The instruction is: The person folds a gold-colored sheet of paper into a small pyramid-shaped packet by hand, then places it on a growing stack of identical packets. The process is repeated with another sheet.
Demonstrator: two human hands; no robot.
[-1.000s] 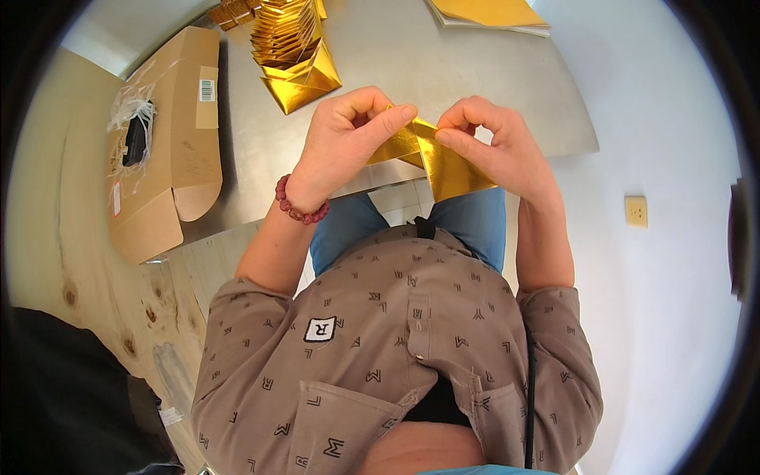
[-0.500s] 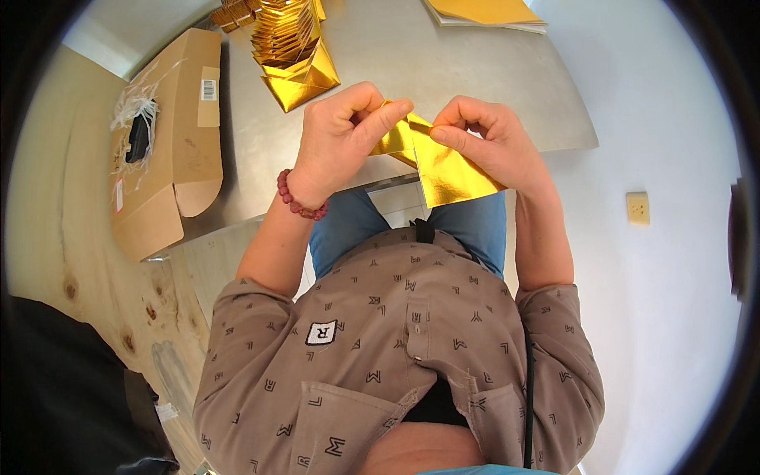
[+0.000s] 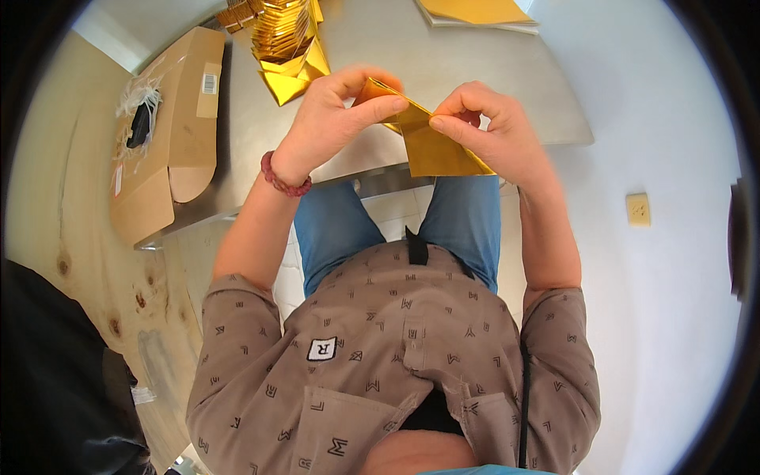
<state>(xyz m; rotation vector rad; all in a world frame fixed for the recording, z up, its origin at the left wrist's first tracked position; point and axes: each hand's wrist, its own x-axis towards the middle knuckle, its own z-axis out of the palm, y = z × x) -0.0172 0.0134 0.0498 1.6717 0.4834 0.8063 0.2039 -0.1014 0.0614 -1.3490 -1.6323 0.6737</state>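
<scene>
A folded sheet of shiny gold foil paper (image 3: 435,149) is held up at the table's near edge, above my lap. At its upper left part, my left hand (image 3: 336,111) pinches it between thumb and fingers. My right hand (image 3: 495,127) grips the upper right edge, thumb in front and the other fingers curled behind. One flap hangs down between the hands, and a smaller folded part shows by my left fingers. Beyond my left hand lies a row of folded gold foil pieces (image 3: 286,83), overlapping one another on the table.
The grey metal table (image 3: 522,95) curves across the front. An opened cardboard box (image 3: 190,131) with white plastic strands and a black object stands at the left. A stack of yellow-topped paper (image 3: 479,11) lies at the far edge. A white wall with an outlet (image 3: 638,209) is to the right.
Both hands have risen slightly, and my left hand has shifted a little left. The foil paper has tilted, its hanging flap now looking shorter and darker. Both hands keep their hold.
</scene>
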